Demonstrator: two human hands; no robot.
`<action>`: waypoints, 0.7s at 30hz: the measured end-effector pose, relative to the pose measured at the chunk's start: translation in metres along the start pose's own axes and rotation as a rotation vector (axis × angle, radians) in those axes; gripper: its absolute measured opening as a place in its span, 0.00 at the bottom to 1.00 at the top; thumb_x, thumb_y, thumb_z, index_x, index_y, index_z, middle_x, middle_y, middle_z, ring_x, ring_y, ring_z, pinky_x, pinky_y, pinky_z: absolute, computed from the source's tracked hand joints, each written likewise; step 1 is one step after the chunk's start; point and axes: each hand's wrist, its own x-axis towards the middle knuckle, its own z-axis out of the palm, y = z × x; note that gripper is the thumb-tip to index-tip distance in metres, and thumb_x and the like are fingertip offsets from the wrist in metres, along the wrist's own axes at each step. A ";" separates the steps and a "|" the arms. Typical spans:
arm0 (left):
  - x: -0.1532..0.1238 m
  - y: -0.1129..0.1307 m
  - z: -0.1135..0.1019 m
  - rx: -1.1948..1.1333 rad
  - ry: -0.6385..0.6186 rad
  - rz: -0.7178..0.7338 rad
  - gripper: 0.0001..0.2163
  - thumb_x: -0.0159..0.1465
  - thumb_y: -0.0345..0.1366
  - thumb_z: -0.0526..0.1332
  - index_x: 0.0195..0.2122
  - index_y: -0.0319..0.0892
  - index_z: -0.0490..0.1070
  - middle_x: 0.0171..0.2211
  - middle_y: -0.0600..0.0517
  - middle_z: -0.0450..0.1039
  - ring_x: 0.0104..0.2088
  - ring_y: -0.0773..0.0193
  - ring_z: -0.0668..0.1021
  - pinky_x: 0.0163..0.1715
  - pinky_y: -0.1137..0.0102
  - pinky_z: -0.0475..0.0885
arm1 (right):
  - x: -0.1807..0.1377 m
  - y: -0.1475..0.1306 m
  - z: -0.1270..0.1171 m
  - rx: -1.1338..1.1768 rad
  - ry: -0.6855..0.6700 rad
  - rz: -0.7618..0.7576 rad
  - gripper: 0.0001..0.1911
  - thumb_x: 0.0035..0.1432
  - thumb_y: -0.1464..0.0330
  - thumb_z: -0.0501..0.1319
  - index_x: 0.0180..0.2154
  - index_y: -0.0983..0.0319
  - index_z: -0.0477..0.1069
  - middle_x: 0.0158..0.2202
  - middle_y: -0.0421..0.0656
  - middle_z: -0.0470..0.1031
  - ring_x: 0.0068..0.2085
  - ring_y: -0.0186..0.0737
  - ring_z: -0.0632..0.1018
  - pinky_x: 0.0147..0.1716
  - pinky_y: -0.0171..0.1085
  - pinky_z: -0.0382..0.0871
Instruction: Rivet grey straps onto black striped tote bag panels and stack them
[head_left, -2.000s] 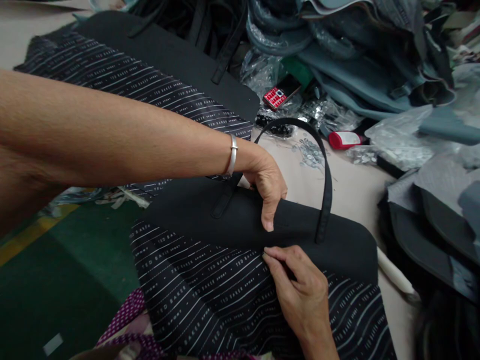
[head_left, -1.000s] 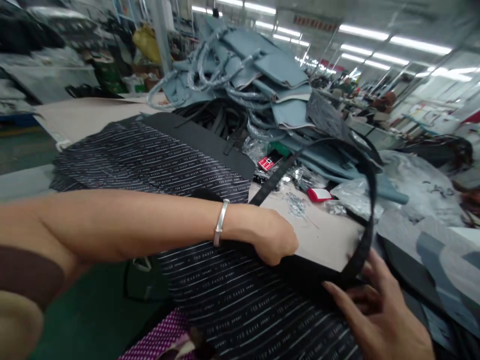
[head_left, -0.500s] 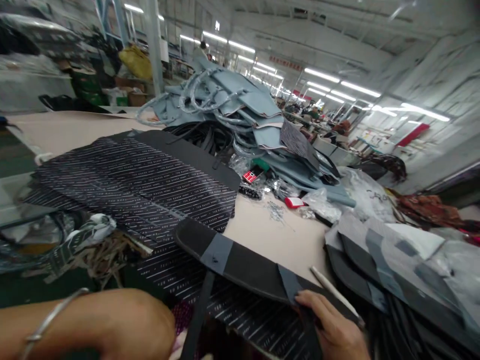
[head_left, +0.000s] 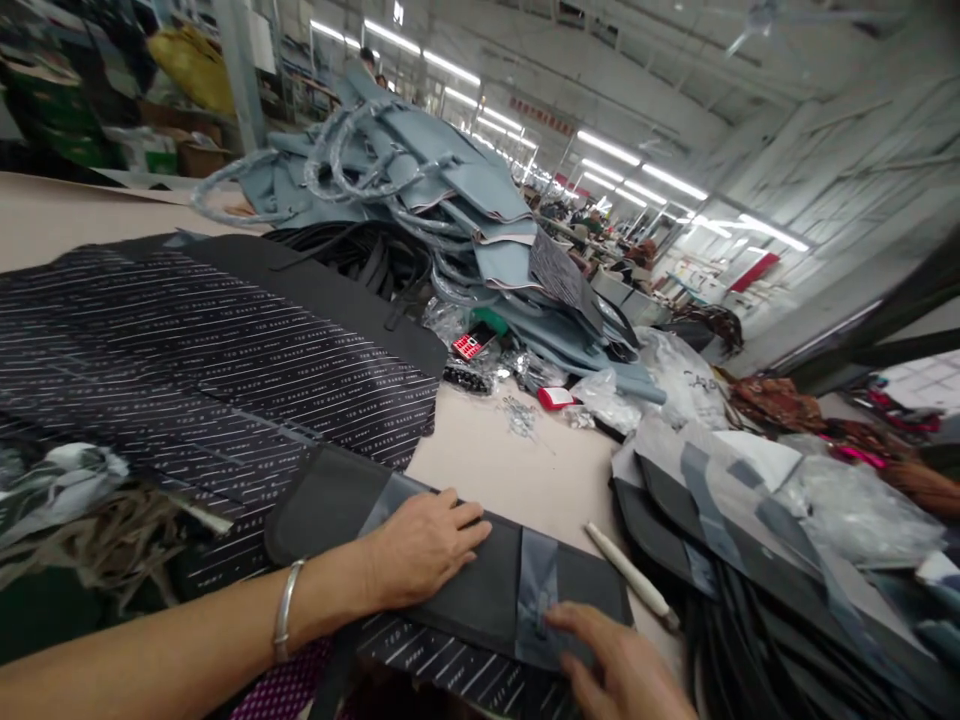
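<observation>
A long black bag panel (head_left: 480,590) with rounded corners lies across the front of the table, crossed by two grey strips. My left hand (head_left: 424,545), with a silver bangle on its wrist, lies flat on the panel's middle, fingers stretched out. At the right-hand grey strip (head_left: 536,585) is my right hand (head_left: 622,660), its fingertips at the strip and the finger and thumb apart. Black lining fabric (head_left: 247,370) printed with white lines of lettering spreads to the left, and some also shows below the panel. A pale tapered stick (head_left: 634,575) rests just right of the panel.
Stacked black panels with hanging straps (head_left: 750,560) sit at right. Behind rises a heap of light blue bag pieces (head_left: 450,170). Small metal pins (head_left: 520,415), a red-and-white item (head_left: 555,398) and plastic bags (head_left: 615,400) lie mid-table. Fabric scraps (head_left: 97,540) hang at left.
My left hand has come up from the lower left onto the panel, which now lies flatter. My right hand has shifted down and left, its fingers loosened from the panel's edge. The view has swung right.
</observation>
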 end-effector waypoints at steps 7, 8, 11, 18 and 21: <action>-0.001 -0.007 0.017 -0.016 0.118 0.015 0.10 0.68 0.34 0.58 0.49 0.42 0.72 0.47 0.48 0.75 0.37 0.58 0.73 0.36 0.64 0.71 | 0.113 0.015 -0.021 0.136 0.332 0.190 0.13 0.57 0.63 0.59 0.39 0.62 0.78 0.33 0.45 0.83 0.31 0.42 0.82 0.33 0.39 0.76; -0.001 -0.007 0.018 -0.030 0.128 0.017 0.09 0.68 0.33 0.58 0.48 0.42 0.72 0.48 0.48 0.75 0.37 0.58 0.73 0.36 0.64 0.71 | 0.133 0.020 -0.019 0.140 0.330 0.182 0.14 0.57 0.64 0.58 0.41 0.63 0.77 0.34 0.46 0.83 0.33 0.42 0.82 0.34 0.39 0.77; -0.001 -0.008 0.019 -0.072 0.154 0.010 0.08 0.67 0.32 0.58 0.46 0.42 0.72 0.48 0.49 0.76 0.37 0.58 0.73 0.34 0.64 0.71 | 0.183 0.031 -0.010 0.127 0.286 0.136 0.15 0.58 0.68 0.56 0.44 0.62 0.76 0.39 0.46 0.83 0.37 0.40 0.82 0.40 0.40 0.75; -0.002 -0.009 0.021 -0.128 0.150 -0.026 0.09 0.67 0.33 0.58 0.47 0.43 0.72 0.43 0.50 0.76 0.36 0.58 0.74 0.32 0.65 0.71 | 0.241 0.043 -0.001 0.009 0.082 0.062 0.17 0.56 0.75 0.59 0.48 0.62 0.75 0.39 0.44 0.83 0.39 0.39 0.81 0.43 0.38 0.72; -0.002 -0.009 0.021 -0.151 0.149 -0.026 0.09 0.67 0.33 0.58 0.47 0.43 0.72 0.42 0.50 0.77 0.35 0.59 0.74 0.32 0.65 0.71 | 0.249 0.043 -0.005 -0.060 0.002 0.051 0.17 0.56 0.76 0.60 0.47 0.62 0.76 0.38 0.43 0.82 0.39 0.40 0.81 0.42 0.38 0.71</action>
